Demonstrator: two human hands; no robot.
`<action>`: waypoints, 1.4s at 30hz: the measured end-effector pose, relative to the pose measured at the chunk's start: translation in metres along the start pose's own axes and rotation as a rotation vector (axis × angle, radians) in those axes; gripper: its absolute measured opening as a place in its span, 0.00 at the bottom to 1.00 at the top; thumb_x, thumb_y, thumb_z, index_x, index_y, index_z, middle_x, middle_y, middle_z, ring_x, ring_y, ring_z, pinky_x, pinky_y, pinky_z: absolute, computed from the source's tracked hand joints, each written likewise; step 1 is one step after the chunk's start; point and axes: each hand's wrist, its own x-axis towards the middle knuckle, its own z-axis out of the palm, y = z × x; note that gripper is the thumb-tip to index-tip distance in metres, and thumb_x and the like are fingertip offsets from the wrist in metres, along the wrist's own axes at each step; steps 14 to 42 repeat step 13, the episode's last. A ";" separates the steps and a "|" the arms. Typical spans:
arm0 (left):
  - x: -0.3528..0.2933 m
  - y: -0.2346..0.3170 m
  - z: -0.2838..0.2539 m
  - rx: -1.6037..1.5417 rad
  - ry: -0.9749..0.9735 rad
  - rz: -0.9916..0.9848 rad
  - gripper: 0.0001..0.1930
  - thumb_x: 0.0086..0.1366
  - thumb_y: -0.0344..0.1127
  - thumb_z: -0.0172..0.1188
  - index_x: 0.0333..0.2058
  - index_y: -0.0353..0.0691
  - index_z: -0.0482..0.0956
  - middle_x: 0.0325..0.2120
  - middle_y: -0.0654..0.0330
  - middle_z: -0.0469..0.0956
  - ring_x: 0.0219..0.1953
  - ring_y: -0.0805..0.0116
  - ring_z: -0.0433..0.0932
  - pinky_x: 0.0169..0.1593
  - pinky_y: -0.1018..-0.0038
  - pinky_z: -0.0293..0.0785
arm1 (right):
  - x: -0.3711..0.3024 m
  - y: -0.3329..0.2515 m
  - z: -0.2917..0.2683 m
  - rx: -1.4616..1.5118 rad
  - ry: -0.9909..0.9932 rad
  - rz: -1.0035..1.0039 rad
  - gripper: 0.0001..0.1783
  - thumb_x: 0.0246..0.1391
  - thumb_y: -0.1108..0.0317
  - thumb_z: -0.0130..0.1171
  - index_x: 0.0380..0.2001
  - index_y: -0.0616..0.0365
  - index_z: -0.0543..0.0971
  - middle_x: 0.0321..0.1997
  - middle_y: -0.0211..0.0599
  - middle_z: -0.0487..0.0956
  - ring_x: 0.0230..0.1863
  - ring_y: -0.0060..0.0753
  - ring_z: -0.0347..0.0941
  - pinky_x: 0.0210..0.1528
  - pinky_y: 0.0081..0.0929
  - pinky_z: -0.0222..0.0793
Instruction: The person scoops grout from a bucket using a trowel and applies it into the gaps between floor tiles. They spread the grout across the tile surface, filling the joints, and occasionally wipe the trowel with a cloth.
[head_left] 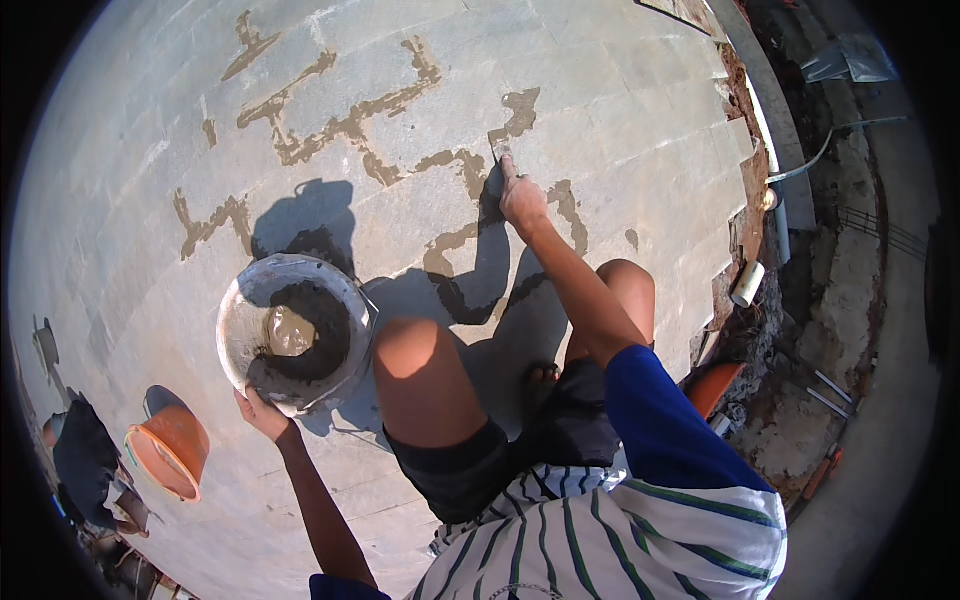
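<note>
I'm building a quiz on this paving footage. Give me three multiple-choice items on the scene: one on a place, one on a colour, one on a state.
1. Where is the right hand?
A. on the orange bucket
B. at a mortar-filled joint in the stone floor
C. on the knee

2. What colour is the bucket at lower left?
A. orange
B. blue
C. white

3. What does the metal pan hold?
A. nothing
B. clear water
C. wet grey mortar

Answers: B, its small tool touches the joint; A, its wall is orange; C, dark mortar lies inside, with the left hand gripping its rim.
</note>
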 end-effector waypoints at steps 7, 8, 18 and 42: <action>0.001 0.020 0.004 0.060 -0.040 0.069 0.15 0.65 0.32 0.46 0.46 0.29 0.70 0.41 0.58 0.74 0.42 0.71 0.70 0.50 0.75 0.64 | -0.006 -0.001 -0.051 0.053 -0.149 -0.105 0.27 0.54 0.65 0.43 0.59 0.51 0.65 0.33 0.61 0.78 0.36 0.63 0.76 0.40 0.53 0.71; 0.003 0.022 0.007 0.083 -0.037 0.071 0.14 0.66 0.32 0.46 0.46 0.29 0.70 0.41 0.58 0.74 0.42 0.71 0.70 0.50 0.75 0.63 | 0.004 0.007 -0.051 0.083 -0.112 -0.099 0.27 0.53 0.65 0.43 0.58 0.52 0.66 0.33 0.62 0.77 0.36 0.63 0.75 0.40 0.53 0.71; 0.000 0.023 0.015 0.058 -0.029 0.016 0.14 0.66 0.32 0.45 0.46 0.30 0.70 0.41 0.59 0.74 0.42 0.71 0.70 0.50 0.75 0.62 | 0.026 0.000 -0.046 0.162 0.016 0.052 0.28 0.54 0.61 0.47 0.59 0.55 0.64 0.35 0.62 0.77 0.36 0.63 0.75 0.40 0.54 0.71; 0.000 0.023 0.015 0.058 -0.029 0.016 0.14 0.66 0.32 0.45 0.46 0.30 0.70 0.41 0.59 0.74 0.42 0.71 0.70 0.50 0.75 0.62 | 0.026 0.000 -0.046 0.162 0.016 0.052 0.28 0.54 0.61 0.47 0.59 0.55 0.64 0.35 0.62 0.77 0.36 0.63 0.75 0.40 0.54 0.71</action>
